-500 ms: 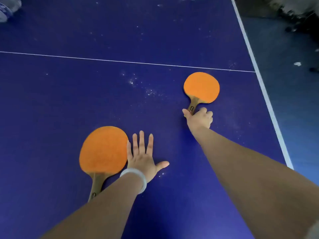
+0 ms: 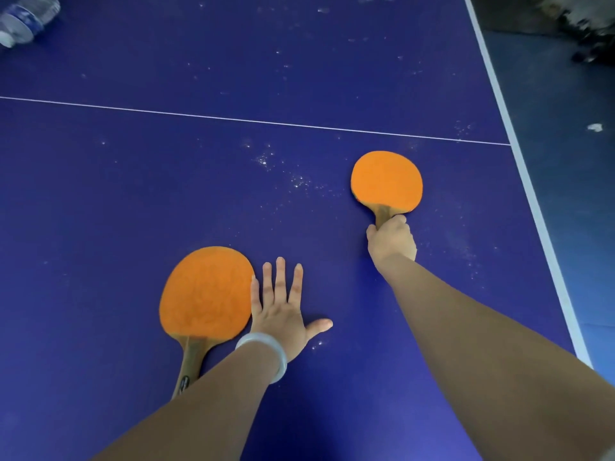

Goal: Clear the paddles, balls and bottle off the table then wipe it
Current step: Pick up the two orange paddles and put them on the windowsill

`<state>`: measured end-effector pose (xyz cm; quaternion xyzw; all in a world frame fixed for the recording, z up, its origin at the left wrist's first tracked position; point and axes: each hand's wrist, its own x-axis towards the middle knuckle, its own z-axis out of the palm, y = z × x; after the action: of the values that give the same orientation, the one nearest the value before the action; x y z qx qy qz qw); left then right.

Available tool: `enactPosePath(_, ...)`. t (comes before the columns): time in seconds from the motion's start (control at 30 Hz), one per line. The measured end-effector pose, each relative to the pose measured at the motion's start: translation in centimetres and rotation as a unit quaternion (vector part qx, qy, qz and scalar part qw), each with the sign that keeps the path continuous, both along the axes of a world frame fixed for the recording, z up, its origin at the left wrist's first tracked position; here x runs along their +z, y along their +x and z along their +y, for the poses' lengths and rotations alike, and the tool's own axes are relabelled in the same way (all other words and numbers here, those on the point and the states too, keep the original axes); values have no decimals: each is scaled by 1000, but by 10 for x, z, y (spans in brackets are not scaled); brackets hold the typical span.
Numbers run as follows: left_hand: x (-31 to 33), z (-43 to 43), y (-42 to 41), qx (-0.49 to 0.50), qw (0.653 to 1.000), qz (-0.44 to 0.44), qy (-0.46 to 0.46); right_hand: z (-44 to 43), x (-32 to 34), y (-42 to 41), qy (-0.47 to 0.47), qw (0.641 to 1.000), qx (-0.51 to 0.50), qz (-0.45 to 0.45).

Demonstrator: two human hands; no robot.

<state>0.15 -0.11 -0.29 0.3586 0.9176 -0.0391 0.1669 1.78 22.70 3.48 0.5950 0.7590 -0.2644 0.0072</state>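
Right hand point(image 2: 392, 242) grips far paddle point(image 2: 386, 181) handle; left hand point(image 2: 283, 314) flat beside near paddle point(image 2: 206, 294).

the right hand point(image 2: 392, 241) has closed round the handle of the far paddle point(image 2: 386, 181), hiding more of it than before; the handle has swung slightly, pointing straighter back.

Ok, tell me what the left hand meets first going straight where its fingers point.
Nothing solid, as far as shows: the left hand points across bare, dusty table toward the white line. The near paddle lies beside it, off that path.
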Motion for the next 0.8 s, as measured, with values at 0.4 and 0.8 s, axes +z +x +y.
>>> enactPosePath(0.4,0,-1,-1,-2,1000,-6,1,-98,5,78,-73,995,23,58)
enactPosePath(0.8,5,-62,28,-124,990,39,53,-177,-4,126,-16,996,74,-46)
